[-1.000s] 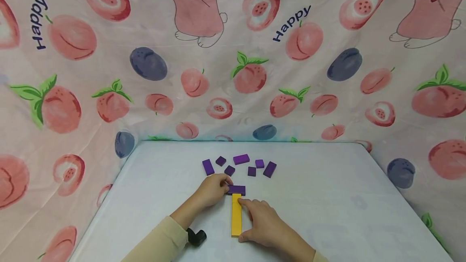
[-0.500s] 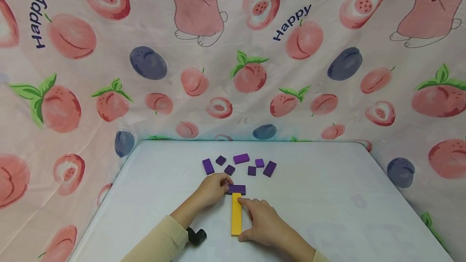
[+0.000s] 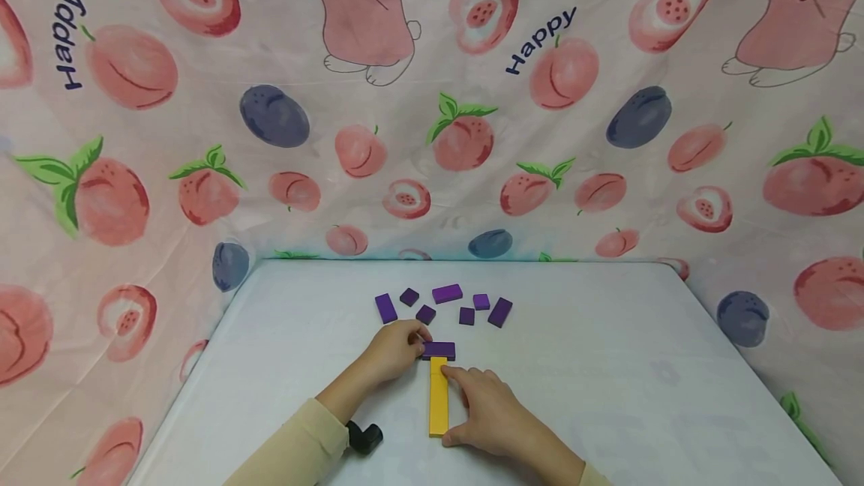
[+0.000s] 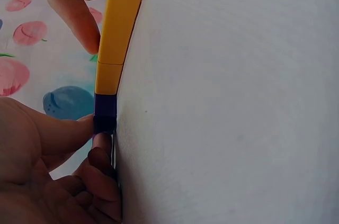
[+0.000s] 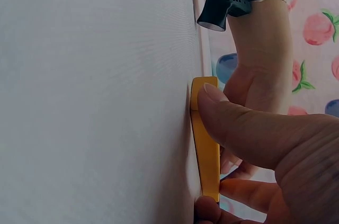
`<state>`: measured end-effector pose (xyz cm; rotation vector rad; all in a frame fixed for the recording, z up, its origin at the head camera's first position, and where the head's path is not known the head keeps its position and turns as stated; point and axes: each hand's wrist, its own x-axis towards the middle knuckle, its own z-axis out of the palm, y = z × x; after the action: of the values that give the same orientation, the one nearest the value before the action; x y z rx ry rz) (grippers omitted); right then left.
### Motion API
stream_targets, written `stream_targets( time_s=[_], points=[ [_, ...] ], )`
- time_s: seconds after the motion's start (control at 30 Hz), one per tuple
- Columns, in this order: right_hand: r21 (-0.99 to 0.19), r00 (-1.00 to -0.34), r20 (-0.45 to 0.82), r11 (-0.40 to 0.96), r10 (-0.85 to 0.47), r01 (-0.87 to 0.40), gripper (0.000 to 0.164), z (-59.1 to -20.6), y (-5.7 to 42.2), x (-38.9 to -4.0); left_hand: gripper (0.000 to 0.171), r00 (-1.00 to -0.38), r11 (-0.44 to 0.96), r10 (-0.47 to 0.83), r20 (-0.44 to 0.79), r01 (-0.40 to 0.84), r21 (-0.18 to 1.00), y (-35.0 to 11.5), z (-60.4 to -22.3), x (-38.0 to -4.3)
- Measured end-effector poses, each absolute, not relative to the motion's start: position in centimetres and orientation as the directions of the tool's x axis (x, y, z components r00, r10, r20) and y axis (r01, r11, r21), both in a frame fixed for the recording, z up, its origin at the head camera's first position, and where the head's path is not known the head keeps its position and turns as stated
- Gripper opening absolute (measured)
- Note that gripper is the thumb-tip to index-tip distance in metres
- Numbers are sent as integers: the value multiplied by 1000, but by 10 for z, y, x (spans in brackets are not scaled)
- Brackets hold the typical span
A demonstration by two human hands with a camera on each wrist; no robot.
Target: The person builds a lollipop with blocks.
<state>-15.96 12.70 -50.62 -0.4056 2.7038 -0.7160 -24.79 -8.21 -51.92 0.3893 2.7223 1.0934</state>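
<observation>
A smooth yellow bar (image 3: 439, 396) lay flat on the white table (image 3: 607, 366), pointing away, the right hand (image 3: 489, 415) pinching its ends while the left hand (image 3: 394, 351) pinched a purple block (image 3: 439, 351) crosswise at its far end.

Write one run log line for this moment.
left hand pinches purple block | right hand holds yellow bar | blocks touching
</observation>
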Motion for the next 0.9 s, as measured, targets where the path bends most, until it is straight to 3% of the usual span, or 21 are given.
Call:
stream_targets(
  time_s=[0.9],
  points=[
    [-518,-911,-228,835,-344,-186,104,-506,128,-159,13,-946,707,318,-66,190,682,-82,-519,-249]
  ],
)
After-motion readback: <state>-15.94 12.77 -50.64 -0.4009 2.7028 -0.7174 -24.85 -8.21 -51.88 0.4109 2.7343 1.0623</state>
